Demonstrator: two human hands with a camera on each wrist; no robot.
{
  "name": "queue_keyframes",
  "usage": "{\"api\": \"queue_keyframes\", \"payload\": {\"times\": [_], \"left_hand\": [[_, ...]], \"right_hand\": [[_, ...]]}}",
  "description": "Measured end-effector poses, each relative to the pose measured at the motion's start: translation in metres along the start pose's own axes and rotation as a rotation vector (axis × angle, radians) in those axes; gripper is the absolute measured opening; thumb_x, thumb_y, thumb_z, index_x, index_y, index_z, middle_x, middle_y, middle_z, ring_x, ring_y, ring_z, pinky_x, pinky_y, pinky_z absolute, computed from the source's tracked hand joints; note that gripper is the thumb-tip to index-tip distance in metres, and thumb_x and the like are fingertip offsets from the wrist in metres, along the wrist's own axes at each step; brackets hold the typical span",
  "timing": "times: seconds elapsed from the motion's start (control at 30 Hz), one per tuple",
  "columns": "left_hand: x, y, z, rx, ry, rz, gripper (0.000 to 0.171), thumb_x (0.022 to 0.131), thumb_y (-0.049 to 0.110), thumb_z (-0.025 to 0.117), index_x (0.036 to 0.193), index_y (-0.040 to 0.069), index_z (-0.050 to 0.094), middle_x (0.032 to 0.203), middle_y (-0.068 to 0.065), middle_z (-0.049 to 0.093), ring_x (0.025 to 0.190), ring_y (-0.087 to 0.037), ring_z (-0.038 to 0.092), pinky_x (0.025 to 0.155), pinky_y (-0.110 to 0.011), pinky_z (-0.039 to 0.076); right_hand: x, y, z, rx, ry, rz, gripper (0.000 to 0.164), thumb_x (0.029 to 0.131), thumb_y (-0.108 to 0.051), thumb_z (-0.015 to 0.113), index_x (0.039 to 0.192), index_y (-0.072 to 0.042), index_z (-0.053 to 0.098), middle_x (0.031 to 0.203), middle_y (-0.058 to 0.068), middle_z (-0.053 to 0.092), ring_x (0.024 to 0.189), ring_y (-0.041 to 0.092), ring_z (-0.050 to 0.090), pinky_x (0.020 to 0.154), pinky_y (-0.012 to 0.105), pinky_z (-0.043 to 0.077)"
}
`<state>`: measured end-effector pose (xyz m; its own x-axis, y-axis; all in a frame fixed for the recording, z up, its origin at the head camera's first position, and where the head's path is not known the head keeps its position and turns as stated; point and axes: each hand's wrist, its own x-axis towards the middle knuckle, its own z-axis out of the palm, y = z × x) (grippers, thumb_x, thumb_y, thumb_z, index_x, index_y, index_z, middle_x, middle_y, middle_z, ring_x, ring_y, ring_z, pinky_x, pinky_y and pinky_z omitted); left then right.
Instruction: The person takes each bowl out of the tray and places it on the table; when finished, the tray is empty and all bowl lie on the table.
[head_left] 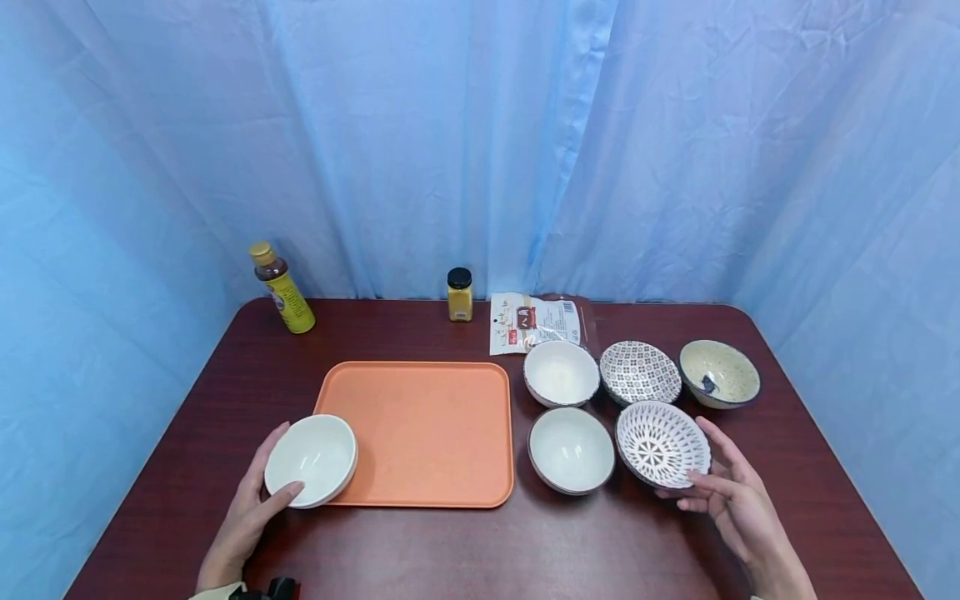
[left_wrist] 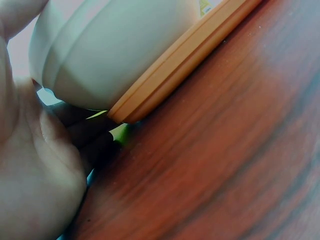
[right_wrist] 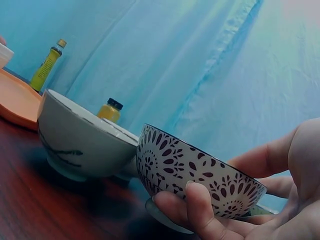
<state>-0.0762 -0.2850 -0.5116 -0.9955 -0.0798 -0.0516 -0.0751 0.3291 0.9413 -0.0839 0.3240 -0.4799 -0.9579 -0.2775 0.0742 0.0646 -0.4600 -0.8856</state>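
Observation:
My left hand (head_left: 243, 512) grips a plain white bowl (head_left: 311, 462), with the thumb over its rim and the fingers round its far side. That bowl overlaps the left edge of the orange tray (head_left: 431, 433); in the left wrist view the white bowl (left_wrist: 115, 50) is close above the tray's rim (left_wrist: 165, 70). On the right, my right hand (head_left: 738, 504) holds a bowl with a dark petal pattern (head_left: 663, 446), its thumb and fingers around the right side. Fingers (right_wrist: 200, 210) support the patterned bowl (right_wrist: 195, 170) from below in the right wrist view.
Left of the patterned bowl stands a pale bowl (head_left: 572, 450). Behind are a white bowl (head_left: 562, 373), a checked-pattern bowl (head_left: 640, 372) and a speckled bowl (head_left: 720, 373). Along the back are a yellow-labelled bottle (head_left: 288, 296), a black-lidded jar (head_left: 460, 296) and a flat packet (head_left: 532, 323).

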Motion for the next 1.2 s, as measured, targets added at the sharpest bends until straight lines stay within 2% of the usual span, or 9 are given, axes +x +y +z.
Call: {"api": "queue_keyframes", "payload": {"times": [0.2,0.57,0.77,0.9,1.0,1.2], "left_hand": [[-0.001,-0.001,0.0,-0.006,0.006,0.015,0.082,0.094,0.011,0.062,0.162,0.018,0.017,0.164,-0.009,0.02,0.123,0.022,0.027,0.09,-0.001,0.027],[-0.001,-0.001,0.0,-0.005,0.009,0.019,0.082,0.094,0.011,0.063,0.162,0.018,0.017,0.163,-0.009,0.021,0.122,0.022,0.029,0.091,-0.001,0.028],[-0.001,-0.002,0.0,-0.003,0.008,0.031,0.081,0.094,0.01,0.062,0.162,0.02,0.018,0.162,-0.004,0.023,0.122,0.022,0.029,0.091,-0.001,0.028],[-0.001,-0.001,0.0,0.008,0.005,0.014,0.082,0.094,0.012,0.063,0.162,0.021,0.017,0.164,-0.011,0.021,0.123,0.021,0.027,0.09,-0.001,0.027],[0.0,-0.001,0.0,0.011,0.005,0.005,0.082,0.094,0.013,0.063,0.162,0.022,0.017,0.164,-0.014,0.02,0.123,0.021,0.027,0.09,-0.001,0.027],[0.0,-0.002,0.0,0.001,0.007,0.029,0.081,0.094,0.011,0.062,0.162,0.022,0.019,0.163,-0.008,0.022,0.123,0.021,0.028,0.091,-0.001,0.027]], "right_hand": [[-0.003,0.004,-0.003,-0.003,0.003,0.011,0.068,0.1,0.015,0.028,0.151,-0.03,0.034,0.13,-0.002,0.063,0.088,0.034,0.076,0.066,0.032,0.06],[-0.008,0.009,-0.009,-0.013,0.032,0.053,0.068,0.101,0.014,0.03,0.149,-0.033,0.034,0.127,-0.002,0.065,0.088,0.034,0.076,0.067,0.033,0.059],[-0.009,0.01,-0.012,0.002,0.033,0.055,0.068,0.101,0.014,0.03,0.149,-0.034,0.035,0.125,0.0,0.067,0.089,0.034,0.076,0.067,0.034,0.06],[-0.009,0.011,-0.014,0.014,0.025,0.042,0.069,0.1,0.014,0.03,0.149,-0.034,0.035,0.126,-0.002,0.066,0.09,0.034,0.076,0.067,0.035,0.06],[-0.01,0.012,-0.016,0.002,0.022,0.039,0.069,0.101,0.014,0.03,0.15,-0.034,0.034,0.128,-0.004,0.065,0.091,0.033,0.076,0.068,0.036,0.06],[-0.01,0.011,-0.02,-0.073,-0.003,0.072,0.071,0.102,0.01,0.031,0.155,-0.036,0.022,0.131,-0.008,0.061,0.095,0.031,0.075,0.072,0.04,0.061]]}}
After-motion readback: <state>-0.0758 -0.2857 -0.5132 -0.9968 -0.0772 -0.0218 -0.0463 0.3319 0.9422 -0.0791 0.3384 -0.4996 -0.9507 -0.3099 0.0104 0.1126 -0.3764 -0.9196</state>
